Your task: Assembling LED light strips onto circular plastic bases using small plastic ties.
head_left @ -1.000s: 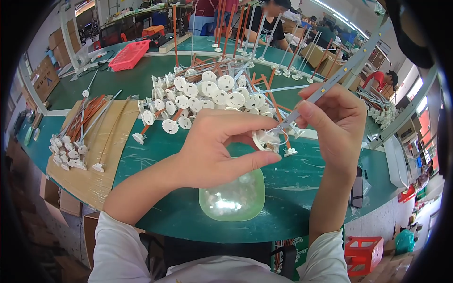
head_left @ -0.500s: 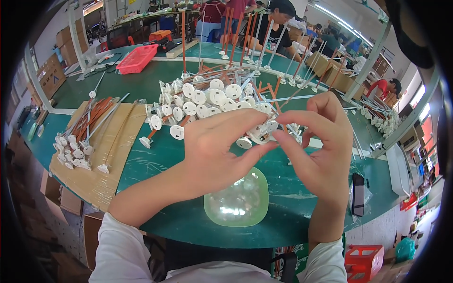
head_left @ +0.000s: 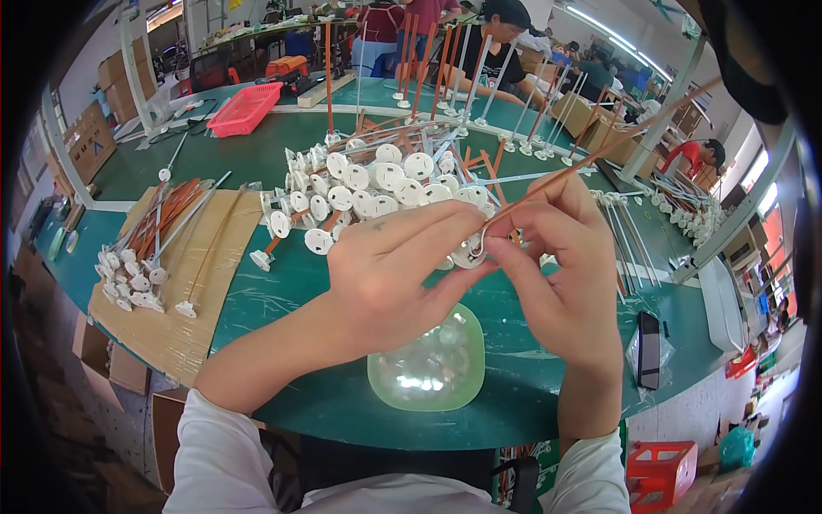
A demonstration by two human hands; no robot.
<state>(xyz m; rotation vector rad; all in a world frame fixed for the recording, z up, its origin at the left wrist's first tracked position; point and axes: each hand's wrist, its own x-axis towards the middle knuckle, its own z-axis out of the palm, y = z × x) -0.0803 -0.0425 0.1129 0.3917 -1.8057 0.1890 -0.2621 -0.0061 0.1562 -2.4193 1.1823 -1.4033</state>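
The white round plastic base [head_left: 465,256] is in the air above the dark green tabletop [head_left: 300,377], pinched at its edge, apparently so that its face stays open to the other hand. The long thin copper-brown strip [head_left: 599,152] slants up and right from it, a position that seems to keep its length clear of the work. A translucent pale green bowl [head_left: 425,406] sits below the hands, presumably for easy reach. A heap of white round-based strips [head_left: 390,178] lies beyond.

The left hand [head_left: 394,257] is part closed, thumb and fingers gripping the base. The right hand [head_left: 561,270] is curled, thumb and forefinger nearly meeting at a thin pale wire [head_left: 481,244] by the base. Overlapping fingertips obscure the contact; whether it grips wire or strip cannot be confirmed.
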